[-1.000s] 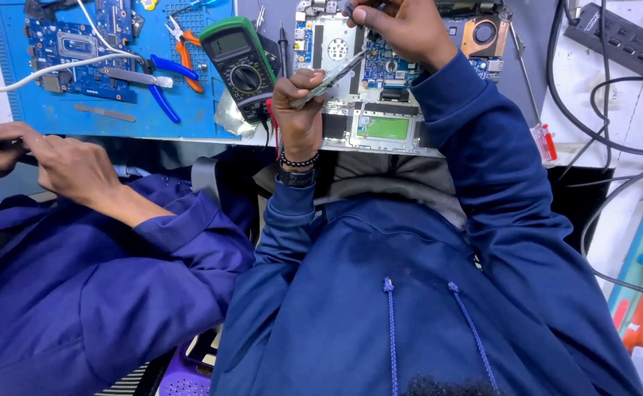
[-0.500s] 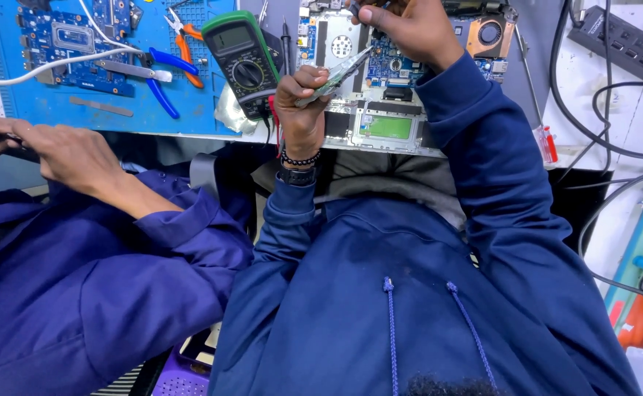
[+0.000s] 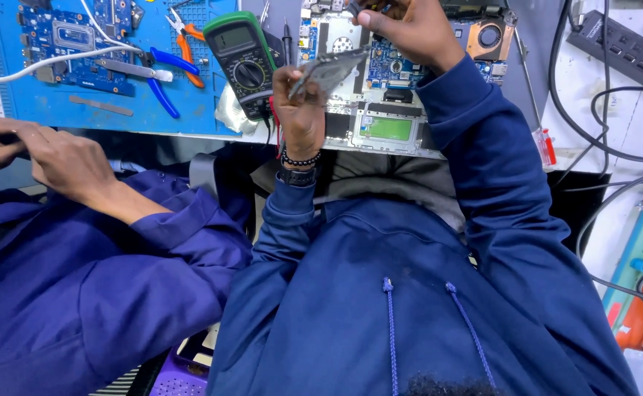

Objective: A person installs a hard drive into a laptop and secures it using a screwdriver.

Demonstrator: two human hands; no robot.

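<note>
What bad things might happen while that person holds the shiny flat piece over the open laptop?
The left hand pinches the flat silver metal piece by one edge, so it might slip onto the opened laptop's blue circuit board. The right hand works right beside it and might bump it. The green handheld meter sits close to the left wrist and could get knocked.

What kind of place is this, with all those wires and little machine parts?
Probably an electronics repair bench. An opened laptop lies with its circuit board bare, a green multimeter sits beside it, and pliers rest on a blue work mat. The left hand holds a flat silvery part.
</note>
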